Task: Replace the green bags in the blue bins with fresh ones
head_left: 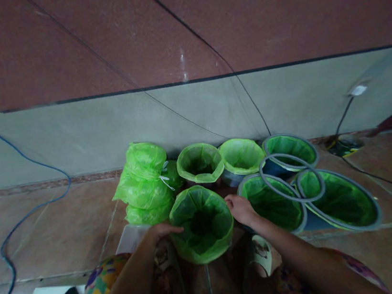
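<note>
A trash bin lined with a light green plastic bag (206, 254) stands between my feet, the bag's edge folded over its rim. My left hand (161, 230) grips the left side of this rim, thumb over the bag's edge and fingers mostly hidden outside. On the opposite side, my right hand (239, 208) has its fingers closed on the bag's edge. Just behind are two more lined bins without rings, a left one (202, 179) and a paler right one (253, 168).
Three lined bins with grey rings (372, 201) stand at right; a loose grey ring (271, 185) lies across them. Stacked green bags (144, 192) stand at left behind a clear plastic container (131, 237). A blue cable (31, 212) crosses the floor; a black cable (384, 177) runs right.
</note>
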Demonstrator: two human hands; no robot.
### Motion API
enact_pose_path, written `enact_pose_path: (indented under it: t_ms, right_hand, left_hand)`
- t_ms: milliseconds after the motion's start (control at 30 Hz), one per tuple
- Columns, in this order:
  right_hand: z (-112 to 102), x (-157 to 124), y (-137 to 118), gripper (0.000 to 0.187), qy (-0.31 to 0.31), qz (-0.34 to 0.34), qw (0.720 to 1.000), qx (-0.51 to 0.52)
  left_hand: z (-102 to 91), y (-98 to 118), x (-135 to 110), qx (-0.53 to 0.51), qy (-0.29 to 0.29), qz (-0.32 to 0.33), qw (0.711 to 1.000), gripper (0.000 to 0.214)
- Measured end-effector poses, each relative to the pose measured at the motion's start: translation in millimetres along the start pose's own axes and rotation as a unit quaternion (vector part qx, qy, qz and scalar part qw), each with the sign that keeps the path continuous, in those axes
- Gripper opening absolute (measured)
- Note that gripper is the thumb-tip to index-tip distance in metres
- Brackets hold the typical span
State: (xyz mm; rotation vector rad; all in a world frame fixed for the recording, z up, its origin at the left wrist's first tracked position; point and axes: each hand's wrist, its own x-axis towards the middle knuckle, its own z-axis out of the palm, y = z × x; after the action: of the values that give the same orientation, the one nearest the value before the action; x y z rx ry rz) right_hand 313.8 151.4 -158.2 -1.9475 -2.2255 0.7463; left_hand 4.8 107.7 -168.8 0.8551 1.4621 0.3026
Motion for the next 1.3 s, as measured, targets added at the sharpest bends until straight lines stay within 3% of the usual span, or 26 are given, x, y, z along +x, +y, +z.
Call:
enact_pose_path:
  t_ms: [33, 100, 167, 200, 367, 567, 700, 867, 1000, 1200, 1300]
  right_hand:
    - [3.1, 12.9, -1.9, 0.031, 0.009, 0.005, 1.0, 0.001]
    - [9.8, 37.0, -5.2, 0.031, 0.024, 0.016, 1.0, 0.006]
    - [17.0, 58.5, -7.1, 0.031, 0.029, 0.023, 0.999, 0.012]
    - [20.9, 68.2, -7.4, 0.032, 0.029, 0.026, 0.999, 0.014]
    - [42.5, 106.6, -5.2, 0.036, 0.025, 0.043, 0.999, 0.021]
    - [61.0, 123.8, -10.2, 0.043, -0.026, 0.012, 0.998, 0.057]
    - [67.0, 117.5, -12.4, 0.049, -0.066, -0.057, 0.994, 0.07]
    - [73.1, 106.2, -3.8, 0.034, -0.05, -0.124, 0.986, 0.1]
    - [78.1, 98.3, 3.0, 0.032, -0.049, -0.108, 0.992, 0.048]
    - [77.4, 81.5, 3.2, 0.032, -0.075, -0.052, 0.996, -0.013]
    - [68.3, 79.5, 0.5, 0.042, -0.049, -0.055, 0.997, -0.004]
  left_hand:
    - [-8.7, 7.1, 1.0, 0.015, 0.016, -0.007, 1.0, 0.049]
    - [-24.4, 24.3, 7.5, 0.082, 0.12, -0.015, 0.989, 0.048]
    - [-33.9, 43.6, 21.0, 0.184, 0.264, 0.014, 0.947, 0.036]
    - [-35.1, 53.0, 30.3, 0.234, 0.297, 0.065, 0.923, 0.029]
    - [-10.3, 80.3, 87.7, 0.288, 0.297, 0.13, 0.901, 0.035]
    - [21.3, 69.3, 127.3, 0.329, 0.254, 0.156, 0.896, 0.035]
    - [23.3, 55.5, 125.6, 0.352, 0.223, 0.164, 0.894, 0.038]
    - [13.7, 44.6, 116.8, 0.421, 0.169, 0.22, 0.864, 0.033]
    - [5.5, 38.8, 113.7, 0.463, 0.135, 0.194, 0.854, 0.03]
    - [5.4, 34.1, 108.8, 0.462, 0.151, 0.111, 0.867, 0.029]
    - [1.0, 35.4, 103.9, 0.451, 0.152, 0.106, 0.873, 0.052]
